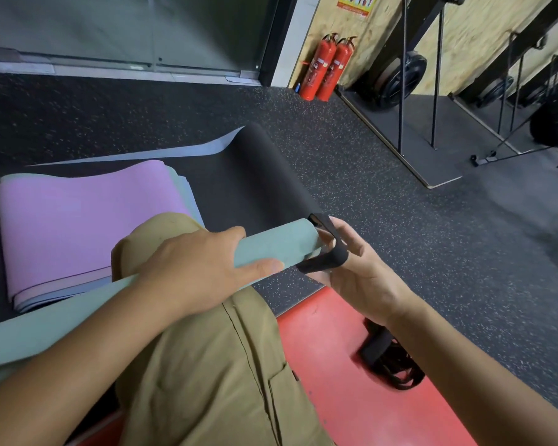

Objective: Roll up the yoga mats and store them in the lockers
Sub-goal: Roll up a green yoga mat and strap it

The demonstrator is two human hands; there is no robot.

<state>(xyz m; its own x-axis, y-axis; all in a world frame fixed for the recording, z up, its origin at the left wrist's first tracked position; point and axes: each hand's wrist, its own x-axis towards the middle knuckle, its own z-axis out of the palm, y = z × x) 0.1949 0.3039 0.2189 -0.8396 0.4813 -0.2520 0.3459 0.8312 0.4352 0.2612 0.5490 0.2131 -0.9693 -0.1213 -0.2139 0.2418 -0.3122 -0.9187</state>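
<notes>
A rolled teal yoga mat [271,246] lies across my raised knee, running from lower left to centre. My left hand [194,268] grips the roll near its right end, thumb on the near side. My right hand [358,272] holds a black strap loop [326,249] stretched over its fingers right at the roll's end. A folded pink mat [87,226] rests on a stack of pale mats at left, on top of a flat black mat [258,175].
More black straps [390,358] lie on the red floor strip [351,397] at my right. Two red fire extinguishers [327,70] stand against the wooden wall. Gym racks with weight plates [400,78] fill the upper right. A glass door [126,30] is ahead.
</notes>
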